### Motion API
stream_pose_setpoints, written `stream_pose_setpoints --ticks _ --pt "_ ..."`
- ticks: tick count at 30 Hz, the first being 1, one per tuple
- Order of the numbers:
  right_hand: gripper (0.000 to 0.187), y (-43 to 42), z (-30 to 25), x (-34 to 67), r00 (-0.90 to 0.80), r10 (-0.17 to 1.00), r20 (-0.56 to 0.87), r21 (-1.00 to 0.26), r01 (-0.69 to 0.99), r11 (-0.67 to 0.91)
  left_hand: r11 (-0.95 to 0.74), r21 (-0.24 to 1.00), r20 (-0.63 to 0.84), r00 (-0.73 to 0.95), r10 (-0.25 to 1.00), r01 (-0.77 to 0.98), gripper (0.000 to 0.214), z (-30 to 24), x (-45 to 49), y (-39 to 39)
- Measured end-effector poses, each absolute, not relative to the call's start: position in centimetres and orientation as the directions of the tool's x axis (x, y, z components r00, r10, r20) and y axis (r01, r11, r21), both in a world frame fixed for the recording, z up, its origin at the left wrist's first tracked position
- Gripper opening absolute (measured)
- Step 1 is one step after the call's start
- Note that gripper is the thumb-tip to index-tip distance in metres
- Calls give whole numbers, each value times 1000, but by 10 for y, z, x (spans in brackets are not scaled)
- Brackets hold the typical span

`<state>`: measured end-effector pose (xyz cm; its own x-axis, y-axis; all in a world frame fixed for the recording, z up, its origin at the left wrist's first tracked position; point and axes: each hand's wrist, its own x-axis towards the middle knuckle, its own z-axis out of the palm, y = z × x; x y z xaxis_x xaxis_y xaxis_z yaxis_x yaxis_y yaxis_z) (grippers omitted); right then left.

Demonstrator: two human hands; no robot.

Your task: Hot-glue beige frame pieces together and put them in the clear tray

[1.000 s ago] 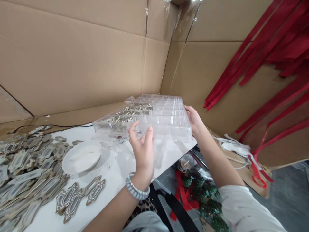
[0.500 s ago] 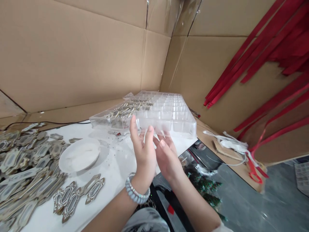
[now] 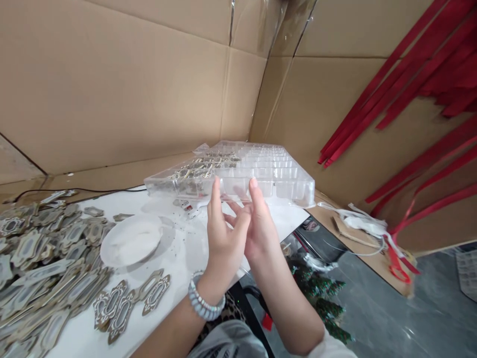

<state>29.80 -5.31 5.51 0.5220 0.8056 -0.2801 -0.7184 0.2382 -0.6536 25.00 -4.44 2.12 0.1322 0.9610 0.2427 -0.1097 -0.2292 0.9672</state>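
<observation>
A clear plastic tray [image 3: 283, 174] with many small compartments hangs a little above the far end of the white table [image 3: 179, 258]. Its left compartments hold gold ornate pieces [image 3: 194, 171]; the right ones look empty. My left hand [image 3: 223, 238], with a pale bead bracelet on the wrist, grips the tray's near edge, thumb on top and fingers beneath. My right hand [image 3: 261, 228] sits right against it and pinches the same edge, thumb up on the rim.
A heap of ornate gold-and-silver cut-outs [image 3: 44, 248] covers the table's left side, beside a white dish [image 3: 130, 241]. Cardboard walls close in behind and right, hung with red ribbons [image 3: 410, 84]. Small green trees [image 3: 324, 293] lie on the floor below.
My right hand left the tray's right side and came to the near edge beside my left hand. The tray shifted slightly to the right.
</observation>
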Motion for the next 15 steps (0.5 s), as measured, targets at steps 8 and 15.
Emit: stream_pose_setpoints --ticks 8,15 --pt "49 -56 72 305 455 827 -331 -646 -748 153 -322 932 270 277 922 166 71 22 238 -42" --pt "43 -55 71 310 548 806 -226 -669 -689 280 -320 945 327 277 904 -72 77 15 232 -37"
